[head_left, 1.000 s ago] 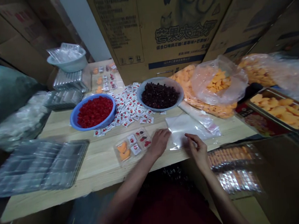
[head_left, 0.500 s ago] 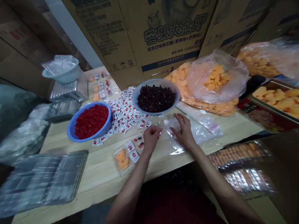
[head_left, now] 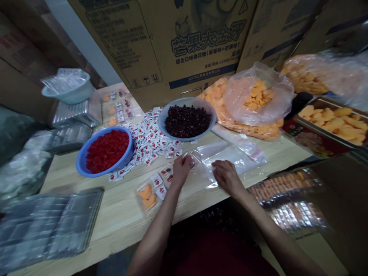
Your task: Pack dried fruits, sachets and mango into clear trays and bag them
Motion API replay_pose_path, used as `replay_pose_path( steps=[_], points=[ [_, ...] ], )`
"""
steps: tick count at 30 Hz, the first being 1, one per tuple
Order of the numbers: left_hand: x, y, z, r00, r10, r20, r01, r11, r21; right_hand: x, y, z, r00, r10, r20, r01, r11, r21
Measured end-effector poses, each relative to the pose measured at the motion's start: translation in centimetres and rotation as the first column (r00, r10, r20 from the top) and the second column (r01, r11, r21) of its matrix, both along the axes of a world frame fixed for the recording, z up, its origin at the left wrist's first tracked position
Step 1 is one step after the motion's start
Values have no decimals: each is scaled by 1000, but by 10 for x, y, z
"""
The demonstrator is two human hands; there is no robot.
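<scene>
My left hand (head_left: 182, 168) is closed, pinching the left edge of a clear plastic bag (head_left: 223, 156) that lies on the wooden table (head_left: 120, 214). My right hand (head_left: 226, 175) is curled on the near edge of the same bag, fingers pressed together. A filled clear tray (head_left: 152, 187) with orange pieces, small red-and-white packets and red bits lies just left of my left hand.
A blue bowl of red candies (head_left: 106, 149) and a grey bowl of dark berries (head_left: 187, 120) stand behind, with scattered small packets (head_left: 149, 140) between them. Empty plastic trays (head_left: 45, 225) lie at the left. Bags of orange pieces (head_left: 257, 101) and a metal tray (head_left: 337, 121) are on the right.
My right hand has drawn back from the bag's far side to its near edge. My left hand stays at the bag's left edge. The view has shifted slightly.
</scene>
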State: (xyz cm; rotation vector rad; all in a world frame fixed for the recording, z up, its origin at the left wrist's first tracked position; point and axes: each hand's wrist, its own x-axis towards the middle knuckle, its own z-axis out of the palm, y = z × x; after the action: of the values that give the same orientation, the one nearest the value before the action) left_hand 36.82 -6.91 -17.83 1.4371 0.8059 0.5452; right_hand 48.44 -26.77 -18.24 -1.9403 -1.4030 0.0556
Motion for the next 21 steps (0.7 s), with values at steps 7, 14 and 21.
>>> replay_pose_path(
  steps=[7,14,21],
  points=[
    [7,-1,6,993,59,-107,-42,986,159,18,13,18,983,-133,-128,144,986,83],
    [3,19,19,969,52,-243,33,943,331,96,3,13,846,-533,23,532,846,41],
    [7,20,15,964,1,-264,85,946,313,139,-12,-12,837,-500,-221,529,843,98]
  ],
)
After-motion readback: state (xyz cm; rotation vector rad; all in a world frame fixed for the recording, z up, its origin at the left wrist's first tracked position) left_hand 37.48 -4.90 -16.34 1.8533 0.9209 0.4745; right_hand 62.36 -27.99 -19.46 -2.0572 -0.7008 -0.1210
